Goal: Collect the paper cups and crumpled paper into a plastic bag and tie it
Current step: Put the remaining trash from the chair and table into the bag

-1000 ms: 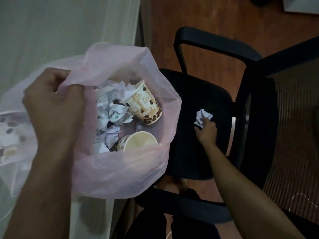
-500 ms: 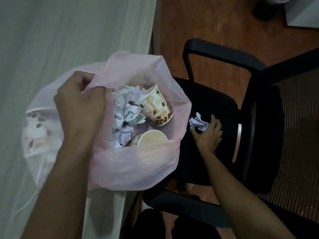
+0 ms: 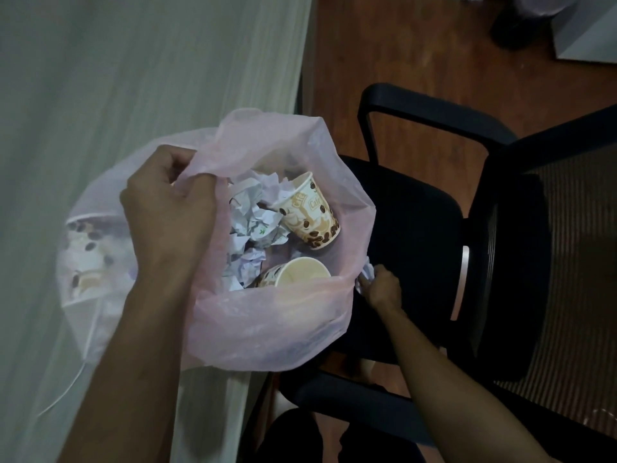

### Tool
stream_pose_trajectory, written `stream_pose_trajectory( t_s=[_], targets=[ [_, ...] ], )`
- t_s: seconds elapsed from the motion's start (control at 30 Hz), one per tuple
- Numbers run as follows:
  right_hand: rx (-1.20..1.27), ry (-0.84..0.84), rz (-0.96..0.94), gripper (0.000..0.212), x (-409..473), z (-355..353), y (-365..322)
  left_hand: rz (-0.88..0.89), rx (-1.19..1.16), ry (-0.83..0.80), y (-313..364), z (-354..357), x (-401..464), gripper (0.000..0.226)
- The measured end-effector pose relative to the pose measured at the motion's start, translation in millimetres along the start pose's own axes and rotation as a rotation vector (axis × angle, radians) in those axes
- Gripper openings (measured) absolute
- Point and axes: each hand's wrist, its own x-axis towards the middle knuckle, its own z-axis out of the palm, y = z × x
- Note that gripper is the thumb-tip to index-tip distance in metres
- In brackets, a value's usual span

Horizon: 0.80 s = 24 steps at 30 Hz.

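Observation:
A thin pink plastic bag [image 3: 267, 329] hangs open over the table's edge. My left hand [image 3: 170, 208] grips its rim at the left side. Inside lie a coffee-bean printed paper cup [image 3: 309, 215] on its side, a second cup [image 3: 300, 274] with its mouth facing up, and several crumpled white paper balls [image 3: 248, 222]. More cups show faintly through the bag's left wall [image 3: 86, 255]. My right hand [image 3: 382, 289] holds a crumpled paper ball [image 3: 366, 272] right at the bag's right rim, above the chair seat.
A black office chair [image 3: 417, 228] with armrests [image 3: 430, 118] and a mesh back stands right of the bag, on a brown wooden floor [image 3: 417, 55]. The pale table [image 3: 117, 78] fills the left side. A thin white cord [image 3: 70, 385] trails under the bag.
My right hand has lifted the paper ball off the chair seat and carried it left to the bag's rim. The view has shifted, with the bag now more central.

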Motion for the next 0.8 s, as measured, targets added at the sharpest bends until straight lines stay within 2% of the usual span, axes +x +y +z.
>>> stream_pose_trajectory(
  t_s=[0.13, 0.27, 0.33, 0.4, 0.5, 0.67, 0.8],
  targets=[
    [0.290, 0.043, 0.089, 0.035, -34.8, -8.2, -6.2, -0.027, -0.001, 0.000, 2.5, -8.7, -2.8, 0.012],
    [0.592, 0.158, 0.061, 0.025, -77.5, -54.8, -38.8, -0.042, 0.003, 0.017, 17.3, -27.9, -4.9, 0.010],
    [0.745, 0.240, 0.005, 0.023, -100.1, -88.3, -62.7, -0.040, 0.004, 0.036, 27.2, -41.4, -3.0, 0.009],
    [0.796, 0.344, -0.069, 0.020, -125.5, -125.6, -91.2, -0.042, -0.006, 0.049, 35.8, -54.2, -1.7, 0.008],
    [0.811, 0.406, -0.327, 0.009, -163.1, -170.0, -132.4, -0.064, -0.008, 0.063, 46.2, -71.2, -1.3, 0.007],
    [0.470, 0.216, -0.726, 0.020, -213.1, -182.4, -198.1, -0.100, 0.022, 0.091, 54.0, -97.9, 3.3, 0.010],
    [0.197, -0.228, -0.831, 0.056, -232.3, -166.6, -230.3, -0.137, 0.058, 0.096, 63.0, -118.3, 11.8, 0.015]
  ],
)
